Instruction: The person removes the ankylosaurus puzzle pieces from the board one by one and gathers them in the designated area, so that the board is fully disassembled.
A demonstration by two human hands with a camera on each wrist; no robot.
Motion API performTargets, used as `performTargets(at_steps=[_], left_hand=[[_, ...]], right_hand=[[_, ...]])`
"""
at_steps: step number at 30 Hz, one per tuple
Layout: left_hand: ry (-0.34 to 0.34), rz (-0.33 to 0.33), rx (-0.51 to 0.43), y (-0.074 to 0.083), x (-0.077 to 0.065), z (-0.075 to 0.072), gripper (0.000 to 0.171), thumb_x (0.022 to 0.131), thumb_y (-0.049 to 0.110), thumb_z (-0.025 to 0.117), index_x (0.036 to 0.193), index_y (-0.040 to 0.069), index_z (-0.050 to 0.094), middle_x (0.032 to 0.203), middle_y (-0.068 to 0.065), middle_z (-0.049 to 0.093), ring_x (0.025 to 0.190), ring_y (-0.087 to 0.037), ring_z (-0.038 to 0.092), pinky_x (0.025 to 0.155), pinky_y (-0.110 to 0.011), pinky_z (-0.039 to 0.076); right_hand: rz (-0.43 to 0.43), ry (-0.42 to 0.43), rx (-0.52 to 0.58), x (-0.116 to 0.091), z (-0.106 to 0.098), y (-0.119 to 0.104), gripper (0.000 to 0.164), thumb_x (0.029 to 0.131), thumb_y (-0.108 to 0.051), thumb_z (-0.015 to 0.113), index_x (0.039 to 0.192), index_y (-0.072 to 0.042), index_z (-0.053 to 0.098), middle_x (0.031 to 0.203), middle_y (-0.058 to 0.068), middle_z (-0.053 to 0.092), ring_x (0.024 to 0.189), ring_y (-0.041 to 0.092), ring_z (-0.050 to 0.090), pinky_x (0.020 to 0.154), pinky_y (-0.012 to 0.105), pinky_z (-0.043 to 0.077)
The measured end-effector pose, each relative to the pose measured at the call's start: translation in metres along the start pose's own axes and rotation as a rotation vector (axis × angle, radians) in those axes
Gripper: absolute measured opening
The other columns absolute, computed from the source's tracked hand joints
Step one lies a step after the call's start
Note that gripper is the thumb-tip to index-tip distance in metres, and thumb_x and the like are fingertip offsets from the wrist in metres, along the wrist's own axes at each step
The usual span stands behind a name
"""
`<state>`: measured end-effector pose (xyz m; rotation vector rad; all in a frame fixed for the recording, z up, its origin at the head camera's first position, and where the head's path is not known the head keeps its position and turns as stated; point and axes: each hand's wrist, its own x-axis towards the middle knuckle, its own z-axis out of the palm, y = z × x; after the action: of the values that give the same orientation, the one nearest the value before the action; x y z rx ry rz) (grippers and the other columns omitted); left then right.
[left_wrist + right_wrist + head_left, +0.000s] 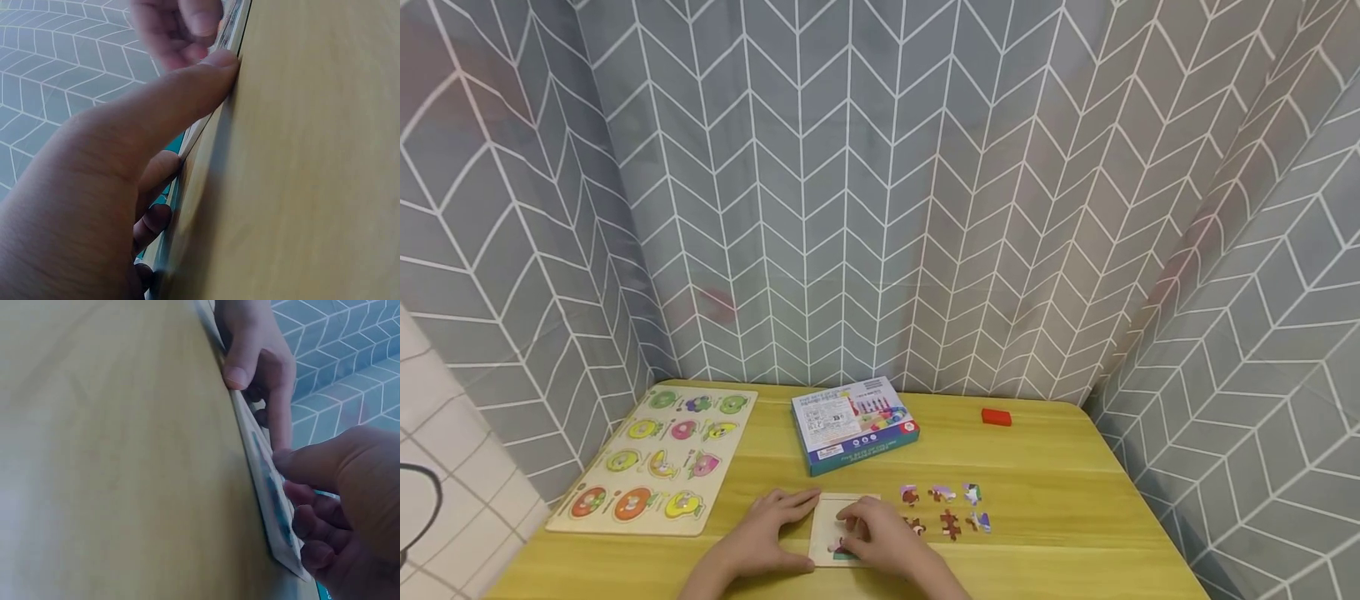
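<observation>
A small pale puzzle board (823,525) lies near the front of the table. My left hand (767,533) spans its left side, thumb at the near corner and index finger at the far one. In the left wrist view the thumb (187,87) lies nearly straight along the board's edge. My right hand (880,533) is over the board's right part with curled fingers (306,519) close above it. Whatever is between those fingertips is hidden; I cannot tell if they pinch a piece. Purple and teal puzzle pieces (838,548) show on the board beneath them.
Several loose jigsaw pieces (951,523) lie in two rows right of the board. Behind it stands a puzzle box (853,421). A wooden fruit board (655,458) lies at the left, and a red block (996,417) at the back right. Patterned curtains (865,208) surround the table.
</observation>
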<state>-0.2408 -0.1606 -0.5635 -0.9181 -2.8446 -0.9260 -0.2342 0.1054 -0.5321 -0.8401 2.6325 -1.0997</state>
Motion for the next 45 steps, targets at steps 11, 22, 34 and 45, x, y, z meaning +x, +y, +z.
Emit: performTargets(at_steps=[11, 22, 34, 45], left_hand=[[-0.013, -0.008, -0.009, 0.0, -0.001, 0.0, 0.095, 0.077, 0.067, 0.084, 0.156, 0.02, 0.057, 0.159, 0.007, 0.054, 0.111, -0.006, 0.045, 0.096, -0.038, 0.042], [-0.017, -0.02, -0.01, -0.004, -0.002, 0.006, 0.096, 0.077, 0.073, 0.081, 0.156, 0.024, 0.056, 0.16, 0.01, 0.053, 0.115, -0.006, 0.045, 0.1, -0.042, 0.04], [0.006, -0.007, 0.0, -0.002, -0.001, 0.004, 0.096, 0.077, 0.07, 0.084, 0.155, 0.022, 0.057, 0.159, 0.008, 0.054, 0.114, -0.007, 0.046, 0.097, -0.041, 0.041], [0.038, 0.02, 0.021, -0.001, -0.002, 0.003, 0.095, 0.077, 0.069, 0.084, 0.154, 0.021, 0.058, 0.157, 0.007, 0.057, 0.111, -0.005, 0.046, 0.095, -0.039, 0.041]], right_hand=[[-0.053, -0.047, -0.011, -0.008, 0.006, 0.011, 0.016, 0.101, -0.014, 0.071, 0.113, -0.017, 0.081, 0.096, -0.017, 0.063, 0.083, -0.002, 0.051, 0.076, 0.02, 0.047], [-0.085, -0.074, -0.002, -0.018, 0.006, 0.014, 0.027, 0.106, -0.011, 0.06, 0.124, -0.018, 0.079, 0.106, -0.016, 0.061, 0.094, -0.006, 0.053, 0.085, 0.022, 0.051], [-0.119, -0.031, 0.004, -0.015, 0.007, 0.019, 0.026, 0.105, -0.008, 0.06, 0.121, -0.022, 0.076, 0.109, -0.013, 0.06, 0.095, -0.003, 0.053, 0.085, 0.022, 0.05], [-0.139, -0.037, 0.045, -0.016, 0.004, 0.02, 0.027, 0.097, -0.015, 0.072, 0.123, -0.022, 0.075, 0.107, -0.011, 0.061, 0.092, -0.001, 0.052, 0.081, 0.021, 0.048]])
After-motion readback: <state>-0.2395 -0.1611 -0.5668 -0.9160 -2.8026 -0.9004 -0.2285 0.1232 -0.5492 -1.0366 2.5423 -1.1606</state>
